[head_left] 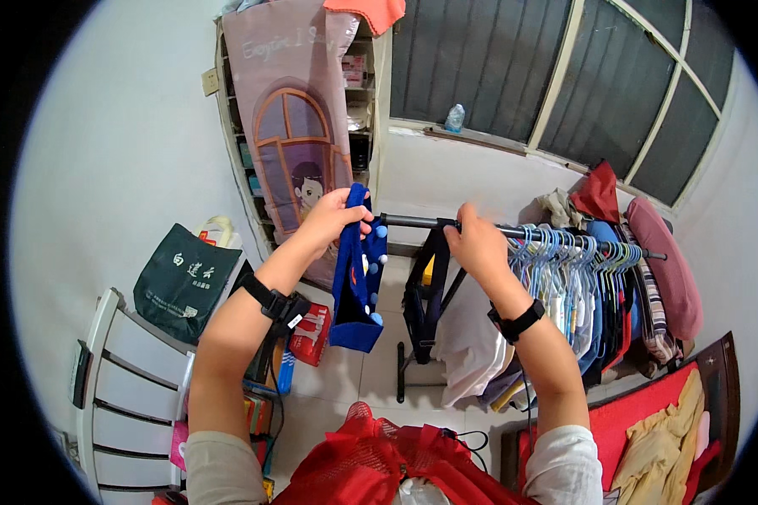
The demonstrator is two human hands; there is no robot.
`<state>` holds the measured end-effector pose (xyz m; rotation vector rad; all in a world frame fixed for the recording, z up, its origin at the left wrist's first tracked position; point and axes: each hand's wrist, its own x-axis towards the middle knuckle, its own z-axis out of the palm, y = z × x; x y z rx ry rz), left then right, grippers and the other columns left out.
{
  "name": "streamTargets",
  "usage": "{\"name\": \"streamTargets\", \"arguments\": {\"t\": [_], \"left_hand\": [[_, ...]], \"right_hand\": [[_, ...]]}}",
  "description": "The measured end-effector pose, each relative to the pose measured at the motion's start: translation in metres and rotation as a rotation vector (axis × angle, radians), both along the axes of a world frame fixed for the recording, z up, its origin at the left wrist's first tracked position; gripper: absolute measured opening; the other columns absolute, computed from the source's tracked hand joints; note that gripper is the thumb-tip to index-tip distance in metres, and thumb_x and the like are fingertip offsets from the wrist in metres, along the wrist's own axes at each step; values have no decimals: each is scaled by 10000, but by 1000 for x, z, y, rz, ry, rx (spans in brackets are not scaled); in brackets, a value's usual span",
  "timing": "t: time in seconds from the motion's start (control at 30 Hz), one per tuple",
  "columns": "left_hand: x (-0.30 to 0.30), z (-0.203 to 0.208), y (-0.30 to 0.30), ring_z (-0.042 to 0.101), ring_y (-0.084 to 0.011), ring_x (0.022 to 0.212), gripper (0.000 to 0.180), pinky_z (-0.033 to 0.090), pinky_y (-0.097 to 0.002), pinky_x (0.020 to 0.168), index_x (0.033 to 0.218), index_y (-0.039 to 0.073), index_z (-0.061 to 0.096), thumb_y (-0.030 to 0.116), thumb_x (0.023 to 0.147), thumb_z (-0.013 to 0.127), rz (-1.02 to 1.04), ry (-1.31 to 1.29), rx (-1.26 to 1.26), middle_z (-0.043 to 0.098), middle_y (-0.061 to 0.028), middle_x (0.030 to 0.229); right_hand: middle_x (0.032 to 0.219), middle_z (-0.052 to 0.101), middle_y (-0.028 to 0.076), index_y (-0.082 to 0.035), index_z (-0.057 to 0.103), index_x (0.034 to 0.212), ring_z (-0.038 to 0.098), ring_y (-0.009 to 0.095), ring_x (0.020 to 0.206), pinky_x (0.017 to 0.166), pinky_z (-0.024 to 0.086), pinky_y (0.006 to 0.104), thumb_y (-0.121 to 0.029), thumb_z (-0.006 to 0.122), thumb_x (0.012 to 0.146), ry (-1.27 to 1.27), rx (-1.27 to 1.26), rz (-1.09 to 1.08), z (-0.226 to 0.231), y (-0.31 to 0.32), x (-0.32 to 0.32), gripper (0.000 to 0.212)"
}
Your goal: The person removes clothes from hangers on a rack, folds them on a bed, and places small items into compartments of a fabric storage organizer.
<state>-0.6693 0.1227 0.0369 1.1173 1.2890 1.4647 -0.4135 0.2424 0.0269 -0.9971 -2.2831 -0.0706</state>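
Note:
My left hand (333, 220) is closed on the upper edge of a blue felt bag (356, 295) with pale blue pom-poms along its side. The bag hangs upright beside the left end of a black clothes rail (411, 221). Farther right, my right hand (482, 246) is bent over the rail, thumb and fingers closed at a black strap (445, 225) looped there. Below that strap dangles a dark bag (419, 307) with a yellow patch. Part of the right hand's grip is hidden by its own fingers.
Garments (568, 295) on several pale hangers crowd the rail's right half. A covered shelf (290, 67) stands behind, left of a window (480, 59). At left are a slatted chair (135, 404) and a dark green bag (177, 282). Lower right lies a red-covered surface (606, 429) with a tan cloth.

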Motion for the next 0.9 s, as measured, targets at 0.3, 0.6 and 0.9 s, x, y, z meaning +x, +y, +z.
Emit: {"name": "streamTargets", "arguments": {"t": [0.3, 0.6, 0.9], "left_hand": [[-25, 3, 16, 571, -131, 554, 140, 481, -278, 526, 879, 0, 576, 71, 795, 662, 228, 284, -48, 586, -42, 685], [-38, -20, -14, 661, -365, 785, 248, 530, -454, 737, 989, 132, 718, 147, 742, 697, 660, 1526, 153, 689, -165, 817], [-42, -19, -22, 662, -401, 791, 249, 526, -496, 705, 1036, 121, 677, 62, 837, 539, 507, 1320, 65, 682, -215, 829]], "right_hand": [[807, 686, 215, -89, 420, 1276, 670, 425, 755, 682, 527, 526, -265, 628, 827, 0, -193, 33, -10, -16, -3, 525], [831, 700, 204, -165, 511, 1332, 686, 402, 810, 725, 546, 503, -279, 632, 835, -135, -193, -96, -12, -18, -14, 524], [773, 697, 185, -145, 637, 1151, 687, 378, 740, 651, 542, 477, -412, 628, 873, -149, -79, -131, -2, -18, -21, 385]]}}
